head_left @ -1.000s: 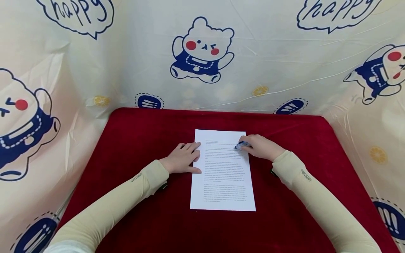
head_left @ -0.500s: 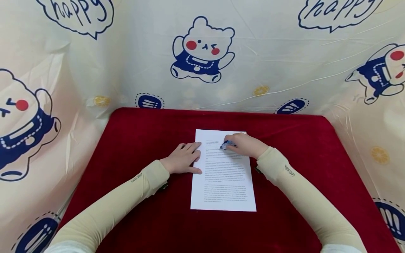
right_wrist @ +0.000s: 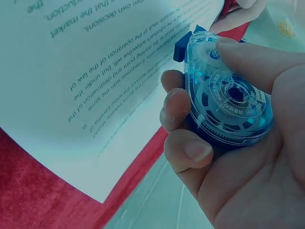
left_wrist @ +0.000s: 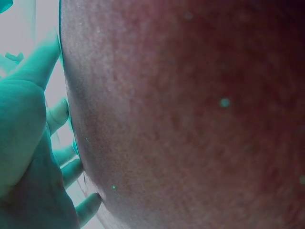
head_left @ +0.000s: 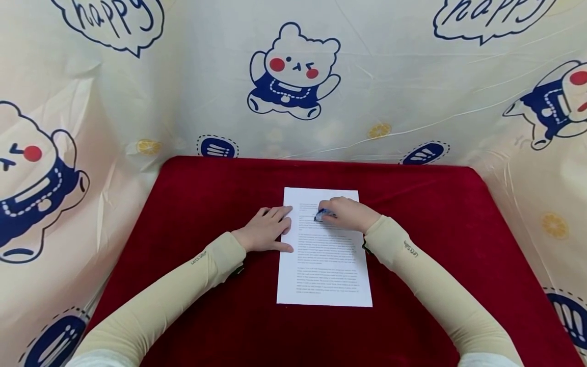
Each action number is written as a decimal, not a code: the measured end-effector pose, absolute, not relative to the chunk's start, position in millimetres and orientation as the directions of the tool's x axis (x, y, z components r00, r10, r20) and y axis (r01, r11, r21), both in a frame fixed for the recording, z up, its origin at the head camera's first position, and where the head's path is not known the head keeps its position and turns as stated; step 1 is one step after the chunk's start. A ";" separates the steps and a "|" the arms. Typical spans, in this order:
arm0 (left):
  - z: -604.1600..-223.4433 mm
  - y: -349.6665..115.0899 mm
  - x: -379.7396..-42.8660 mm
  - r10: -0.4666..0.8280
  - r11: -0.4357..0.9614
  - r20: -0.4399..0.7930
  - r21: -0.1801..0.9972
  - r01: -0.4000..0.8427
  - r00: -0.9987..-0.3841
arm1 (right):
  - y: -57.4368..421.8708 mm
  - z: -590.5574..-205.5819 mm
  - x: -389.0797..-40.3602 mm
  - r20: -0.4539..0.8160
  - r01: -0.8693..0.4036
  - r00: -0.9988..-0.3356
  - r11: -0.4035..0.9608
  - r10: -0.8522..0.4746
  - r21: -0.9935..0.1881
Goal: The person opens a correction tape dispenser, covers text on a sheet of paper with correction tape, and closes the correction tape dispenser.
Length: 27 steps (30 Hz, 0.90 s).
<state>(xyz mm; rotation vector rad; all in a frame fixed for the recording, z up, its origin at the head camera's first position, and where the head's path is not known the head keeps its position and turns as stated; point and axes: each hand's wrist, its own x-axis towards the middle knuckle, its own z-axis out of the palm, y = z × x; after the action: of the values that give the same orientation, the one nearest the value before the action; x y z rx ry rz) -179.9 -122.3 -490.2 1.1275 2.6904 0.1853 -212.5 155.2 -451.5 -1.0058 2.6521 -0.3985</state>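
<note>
A white sheet of printed paper (head_left: 321, 285) lies flat on the red cloth. My left hand (head_left: 266, 229) rests on its left edge with the fingers spread; the left wrist view shows the hand (left_wrist: 28, 133) from the side, holding nothing. Over the upper text, my right hand (head_left: 350, 213) grips a blue, see-through correction tape dispenser (head_left: 323, 214). In the right wrist view the thumb presses along one side of the correction tape dispenser (right_wrist: 228, 95), and the fingers curl round the other. Its tip points at the paper; whether it touches is hard to tell.
Dark red velvet cloth (head_left: 206, 316) covers the table. Behind and at both sides hangs a pale curtain (head_left: 197, 76) with cartoon bears and lettering. Cream sleeves (head_left: 174, 295) cover both forearms.
My right hand has moved left across the upper text with the correction tape dispenser, then slightly down towards me. The left hand has stayed in place on the paper.
</note>
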 end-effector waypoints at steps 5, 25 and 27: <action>-491.8 -122.0 -180.9 0.721 0.691 -0.134 0.205 0.693 -0.680 | 153.3 -450.3 -211.1 -0.153 -0.599 -0.722 0.721 -0.674 -0.350; -480.7 -117.8 -170.8 0.701 0.713 -0.132 0.176 0.679 -0.701 | 132.6 -450.2 -207.6 -0.125 -0.621 -0.721 0.715 -0.682 -0.321; -481.8 -118.6 -170.2 0.699 0.715 -0.137 0.169 0.679 -0.702 | 129.7 -450.2 -207.0 -0.133 -0.618 -0.724 0.721 -0.677 -0.313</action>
<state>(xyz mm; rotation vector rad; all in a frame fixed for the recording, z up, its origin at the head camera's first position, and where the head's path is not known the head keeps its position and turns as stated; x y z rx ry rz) -170.2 -118.6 -481.8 1.1083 2.7289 0.1562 -207.0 129.7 -450.2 -1.0285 2.6884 -0.3633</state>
